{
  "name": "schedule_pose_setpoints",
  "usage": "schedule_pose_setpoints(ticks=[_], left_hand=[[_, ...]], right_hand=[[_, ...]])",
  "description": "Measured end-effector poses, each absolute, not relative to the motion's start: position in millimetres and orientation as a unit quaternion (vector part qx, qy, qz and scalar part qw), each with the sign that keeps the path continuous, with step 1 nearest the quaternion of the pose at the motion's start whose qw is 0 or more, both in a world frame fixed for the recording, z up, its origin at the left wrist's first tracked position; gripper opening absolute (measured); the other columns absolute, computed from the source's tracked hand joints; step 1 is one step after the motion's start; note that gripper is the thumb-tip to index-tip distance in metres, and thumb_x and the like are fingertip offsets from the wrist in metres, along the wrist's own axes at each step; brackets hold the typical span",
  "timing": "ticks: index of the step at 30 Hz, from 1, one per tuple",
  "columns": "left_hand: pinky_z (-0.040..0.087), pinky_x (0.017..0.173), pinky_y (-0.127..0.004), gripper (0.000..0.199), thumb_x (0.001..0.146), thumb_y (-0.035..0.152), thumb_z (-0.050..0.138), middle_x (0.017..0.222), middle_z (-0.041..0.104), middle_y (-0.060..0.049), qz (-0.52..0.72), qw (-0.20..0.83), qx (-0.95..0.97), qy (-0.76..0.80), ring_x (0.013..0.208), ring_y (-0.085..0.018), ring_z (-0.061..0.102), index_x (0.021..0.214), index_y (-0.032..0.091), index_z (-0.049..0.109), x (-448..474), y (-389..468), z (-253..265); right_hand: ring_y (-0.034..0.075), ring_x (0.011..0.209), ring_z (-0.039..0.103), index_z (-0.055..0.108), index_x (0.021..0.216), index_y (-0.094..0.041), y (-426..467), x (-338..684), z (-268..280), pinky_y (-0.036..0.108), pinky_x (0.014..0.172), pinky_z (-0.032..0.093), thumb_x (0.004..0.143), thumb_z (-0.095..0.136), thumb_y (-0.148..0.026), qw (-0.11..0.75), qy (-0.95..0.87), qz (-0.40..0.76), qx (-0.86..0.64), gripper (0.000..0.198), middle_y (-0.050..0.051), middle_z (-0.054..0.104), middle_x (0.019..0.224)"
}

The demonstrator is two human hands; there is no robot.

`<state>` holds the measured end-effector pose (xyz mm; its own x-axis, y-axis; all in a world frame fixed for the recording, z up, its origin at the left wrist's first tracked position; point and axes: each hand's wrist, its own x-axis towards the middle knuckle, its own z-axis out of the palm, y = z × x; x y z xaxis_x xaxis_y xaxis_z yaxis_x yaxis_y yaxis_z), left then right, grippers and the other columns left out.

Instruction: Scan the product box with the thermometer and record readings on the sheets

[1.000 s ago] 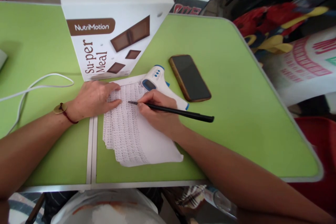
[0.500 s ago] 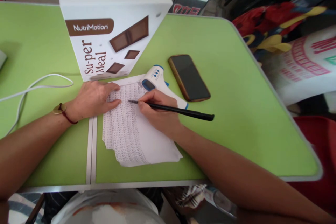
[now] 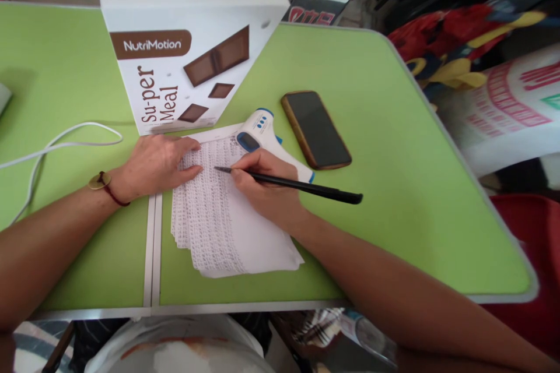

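Over handwritten white paper sheets (image 3: 214, 227), the right hand (image 3: 270, 203) pinches a slim black pen (image 3: 326, 190) — likely light, stiff, best held near its tip; the left hand (image 3: 157, 163), fingers apart, touches their left side.

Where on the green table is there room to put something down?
The widest bare patch of table lies right of the phone, beyond the right forearm. Another lies left of the box, beyond the white cable. It's crowded around the papers: left hand, right hand, pen, white-blue device.
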<state>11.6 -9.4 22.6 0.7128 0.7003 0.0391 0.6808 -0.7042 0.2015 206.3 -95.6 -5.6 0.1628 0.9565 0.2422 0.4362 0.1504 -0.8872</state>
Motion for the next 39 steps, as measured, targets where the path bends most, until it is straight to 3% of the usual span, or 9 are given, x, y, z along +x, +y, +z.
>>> schedule_pose_setpoints(ticks=[17,39], left_hand=[[0.045,0.063,-0.03,0.036,0.086,0.035,0.07,0.072,0.066,-0.003,0.06,0.091,0.922,0.372,0.067,-0.021,0.063,0.118,0.018,0.069,11.6,-9.6,20.9],[0.044,0.061,-0.03,0.037,0.086,0.037,0.069,0.072,0.067,-0.003,0.054,0.083,0.922,0.375,0.067,-0.022,0.064,0.117,0.018,0.069,11.4,-9.1,22.1]], right_hand=[[0.011,0.052,0.049,0.059,0.07,-0.02,-94.7,207.6,-3.0,0.024,0.047,0.038,0.074,0.057,-0.023,0.427,-0.632,0.292,-0.576,0.005,-0.001,0.059,0.061],[0.01,0.047,0.046,0.055,0.063,-0.02,-94.3,205.4,-2.4,0.023,0.044,0.035,0.068,0.055,-0.025,0.453,-0.602,0.314,-0.577,0.007,-0.002,0.056,0.054]])
